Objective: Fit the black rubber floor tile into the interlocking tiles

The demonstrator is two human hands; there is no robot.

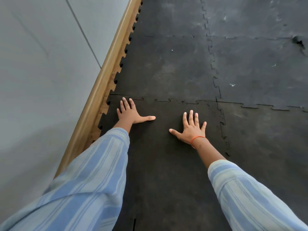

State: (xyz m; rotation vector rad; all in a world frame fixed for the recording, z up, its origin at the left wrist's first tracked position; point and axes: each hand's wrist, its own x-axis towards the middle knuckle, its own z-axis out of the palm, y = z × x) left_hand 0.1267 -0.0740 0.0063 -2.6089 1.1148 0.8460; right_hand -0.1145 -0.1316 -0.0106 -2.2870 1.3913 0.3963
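Black rubber floor tile lies flat on the floor, near centre, hard by the left wall. Both palms are down on it. Left hand presses near the far left corner, fingers spread and flat, gripping nothing. Right hand sits a little nearer and to the right, fingers likewise splayed, an orange thread at the wrist.

Progress, as I judge it: the tile looks nearly home. The far seam against the neighbouring tiles has teeth meshed along most of its run, though a few tabs near the middle look slightly proud or gapped. The right seam looks engaged too, a little uneven lower down. What seems left: pressing down the unseated teeth.

Around: wooden skirting along the grey wall; the tile's left tabs butt against it, leaving open notches. Striped sleeves hide the near end. A torn spot marks a far right tile. Nothing obstructs the work.
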